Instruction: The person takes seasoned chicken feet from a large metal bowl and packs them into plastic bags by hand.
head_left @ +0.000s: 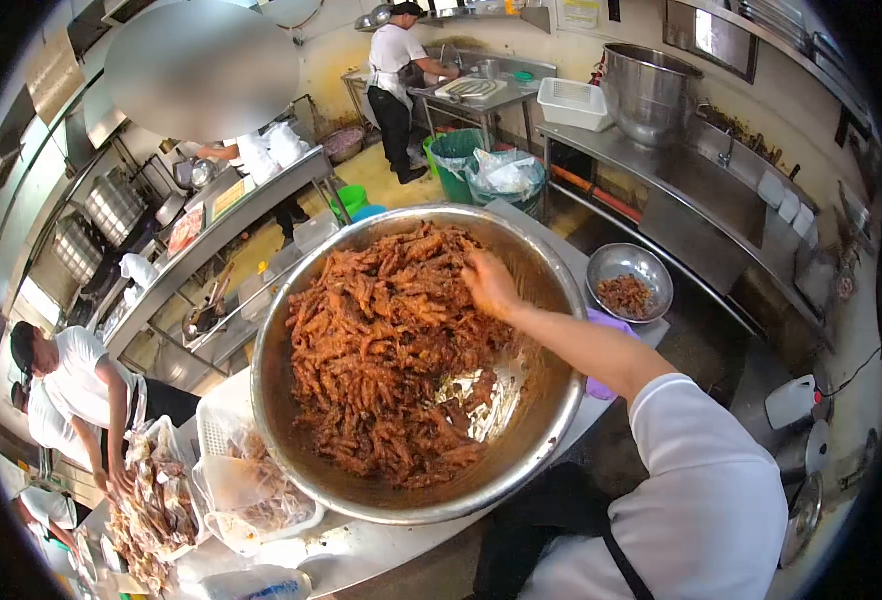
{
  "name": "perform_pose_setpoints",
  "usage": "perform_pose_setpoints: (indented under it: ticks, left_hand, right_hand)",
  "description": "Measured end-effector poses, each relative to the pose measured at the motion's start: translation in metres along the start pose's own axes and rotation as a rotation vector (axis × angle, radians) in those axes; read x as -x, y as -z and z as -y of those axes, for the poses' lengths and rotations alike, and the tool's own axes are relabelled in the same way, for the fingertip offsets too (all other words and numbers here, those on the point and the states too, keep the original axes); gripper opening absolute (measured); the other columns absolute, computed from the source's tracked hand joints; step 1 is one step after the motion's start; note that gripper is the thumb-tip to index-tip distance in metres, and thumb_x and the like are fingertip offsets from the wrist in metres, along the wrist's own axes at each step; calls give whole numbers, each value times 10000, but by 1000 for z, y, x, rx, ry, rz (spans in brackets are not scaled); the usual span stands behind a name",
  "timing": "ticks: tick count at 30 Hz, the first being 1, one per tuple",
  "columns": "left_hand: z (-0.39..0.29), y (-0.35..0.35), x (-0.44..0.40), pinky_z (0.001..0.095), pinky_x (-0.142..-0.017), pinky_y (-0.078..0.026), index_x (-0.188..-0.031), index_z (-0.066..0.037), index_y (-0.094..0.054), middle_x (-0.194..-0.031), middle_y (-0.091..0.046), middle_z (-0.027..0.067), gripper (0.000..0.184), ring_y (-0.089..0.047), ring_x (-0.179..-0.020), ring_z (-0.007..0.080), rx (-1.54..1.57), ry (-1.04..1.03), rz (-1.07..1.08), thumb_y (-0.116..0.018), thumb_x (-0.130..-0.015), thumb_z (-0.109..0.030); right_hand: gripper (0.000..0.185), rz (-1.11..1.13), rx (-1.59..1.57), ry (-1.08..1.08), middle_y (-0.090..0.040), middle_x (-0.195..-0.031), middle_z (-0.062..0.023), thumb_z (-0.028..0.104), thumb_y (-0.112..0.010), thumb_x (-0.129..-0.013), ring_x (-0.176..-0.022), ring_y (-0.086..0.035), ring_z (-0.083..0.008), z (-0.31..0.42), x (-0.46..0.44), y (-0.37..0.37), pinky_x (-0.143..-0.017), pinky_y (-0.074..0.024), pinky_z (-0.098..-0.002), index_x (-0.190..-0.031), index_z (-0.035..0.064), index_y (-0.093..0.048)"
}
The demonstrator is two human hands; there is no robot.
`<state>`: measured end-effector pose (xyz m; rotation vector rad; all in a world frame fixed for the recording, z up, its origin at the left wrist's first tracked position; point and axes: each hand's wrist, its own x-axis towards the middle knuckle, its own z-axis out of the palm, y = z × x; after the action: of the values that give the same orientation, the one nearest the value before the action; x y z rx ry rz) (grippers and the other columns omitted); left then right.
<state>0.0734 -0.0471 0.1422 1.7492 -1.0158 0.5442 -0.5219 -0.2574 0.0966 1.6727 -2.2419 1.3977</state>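
A large steel bowl is heaped with reddish-brown, sauce-coated chicken feet. My right hand reaches into it from the right, its fingers curled into the upper right of the heap and closed around some chicken feet. The fingertips are partly hidden among the pieces. Bare, sauce-smeared metal shows at the bowl's lower right. To the right, a smaller steel bowl holds a few brown pieces. My left hand is outside the picture.
White plastic baskets of pale food stand left of the big bowl, on the metal table. Co-workers handle food at the left; another person works at the back sink. Lined bins stand beyond the bowl.
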Motion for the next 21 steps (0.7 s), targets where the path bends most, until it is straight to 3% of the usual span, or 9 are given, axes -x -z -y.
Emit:
perform_pose_setpoints:
  ticks: [1, 2, 3, 4, 6, 11, 13, 18, 21]
  left_hand:
    - [10, -24, 30, 378, -858, -463, -1237, 7, -499, -1128, -578, 159, 463, -555, -1014, 291, 197, 193, 233, -481, -945, -352]
    - [18, -50, 64, 356, -849, -463, -1247, -7, -493, -1136, -574, 134, 461, -548, -1014, 264, 387, 444, 477, -452, -958, -364]
    - [24, -72, 96, 334, -840, -463, -1257, -20, -488, -1143, -570, 108, 461, -542, -1015, 237, 529, 677, 672, -422, -971, -376]
    - [-46, -61, 112, 376, -879, -464, -1298, -51, -454, -1227, -533, 118, 496, -523, -1091, 257, 896, 843, 811, -380, -974, -420]
    - [-107, -60, 134, 411, -949, -441, -1351, -65, -389, -1322, -470, 135, 522, -484, -1176, 285, 1354, 1201, 882, -349, -978, -429]
    - [-154, -71, 139, 441, -1045, -357, -1395, -57, -319, -1411, -365, 154, 577, -382, -1278, 313, 1319, 1209, 668, -262, -983, -456]
    - [-164, -73, 129, 453, -1065, -330, -1402, -35, -300, -1424, -337, 169, 625, -350, -1298, 332, 1135, 1230, 607, -217, -978, -487]
    - [-155, -86, 136, 470, -1072, -313, -1398, -13, -289, -1432, -313, 186, 634, -343, -1293, 355, 1188, 1235, 567, -237, -978, -484]
    - [-162, -85, 136, 475, -1071, -315, -1394, 1, -285, -1437, -301, 188, 639, -348, -1287, 354, 1152, 1159, 564, -250, -979, -484]
  right_hand:
    - [478, -55, 41, 27, -512, -1218, -250, 286, -535, -893, -1126, -490, -394, -13, -9, 5, -972, -382, -445, -1226, -49, -464]
    - [546, 32, 83, -98, -470, -1286, -262, 382, -456, -930, -1191, -446, -401, -32, -20, 0, -1011, -343, -451, -1250, -60, -447]
    - [552, 99, 46, -220, -445, -1312, -255, 383, -440, -941, -1206, -426, -408, -48, -29, -9, -1020, -338, -453, -1299, -36, -403]
    - [563, 156, 10, -336, -420, -1339, -248, 383, -423, -952, -1220, -405, -415, -68, -41, -19, -1029, -333, -455, -1349, -11, -359]
    - [652, 402, -95, -413, -401, -1363, -241, 466, -417, -938, -1237, -393, -411, -105, -64, -25, -1041, -321, -467, -1371, -14, -328]
    - [841, 656, -381, -622, -204, -1494, -189, 657, -318, -892, -1377, -202, -337, -146, -72, -71, -1098, -172, -529, -1434, 20, -231]
    - [826, 695, -427, -734, -163, -1507, -171, 646, -311, -897, -1386, -165, -330, -138, -51, -72, -1102, -145, -528, -1444, 36, -203]
    - [795, 744, -515, -959, -60, -1539, -127, 618, -293, -909, -1410, -73, -311, -76, -25, -34, -1113, -77, -524, -1468, 77, -131]
    - [788, 800, -532, -1031, -70, -1533, -141, 591, -345, -901, -1401, -105, -315, -47, 13, -51, -1107, -121, -522, -1463, 76, -147]
